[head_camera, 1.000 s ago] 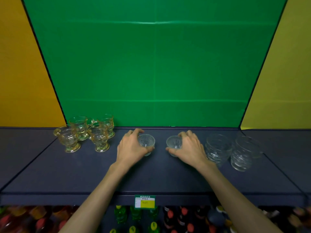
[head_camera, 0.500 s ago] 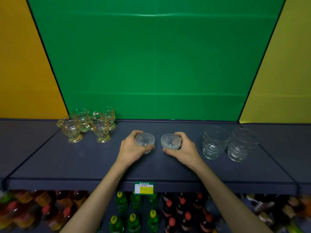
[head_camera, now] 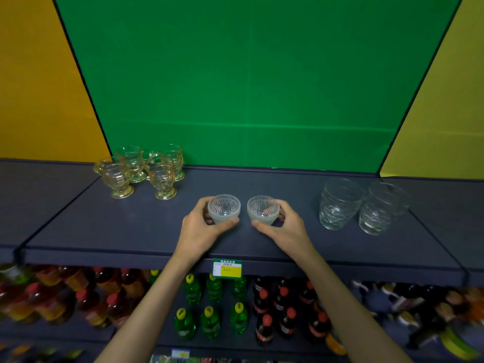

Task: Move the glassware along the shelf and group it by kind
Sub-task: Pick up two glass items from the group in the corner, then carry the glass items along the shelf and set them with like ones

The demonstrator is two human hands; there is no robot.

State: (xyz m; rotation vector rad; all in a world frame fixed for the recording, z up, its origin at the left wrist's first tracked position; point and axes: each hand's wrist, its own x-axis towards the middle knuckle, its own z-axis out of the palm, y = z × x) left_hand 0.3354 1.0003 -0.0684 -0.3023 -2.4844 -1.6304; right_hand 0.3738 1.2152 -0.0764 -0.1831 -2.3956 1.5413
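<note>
Two small ribbed clear glass bowls stand side by side at the middle of the dark shelf (head_camera: 104,231). My left hand (head_camera: 201,229) wraps around the left bowl (head_camera: 224,208), and my right hand (head_camera: 285,226) grips the right bowl (head_camera: 263,210). The bowls are a small gap apart. Several amber footed cups (head_camera: 163,179) cluster at the shelf's back left. Two clear textured tumblers (head_camera: 339,204) stand together at the right, apart from my right hand.
A green backdrop (head_camera: 248,87) closes the shelf's rear, with yellow panels on both sides. A price tag (head_camera: 227,268) hangs on the shelf's front edge. Below it, a lower shelf holds green bottles (head_camera: 213,286) and dark red-capped bottles (head_camera: 264,297).
Both hands have slid the two small bowls toward each other and nearer the shelf's front. The view has tilted down, showing more of the bottles below.
</note>
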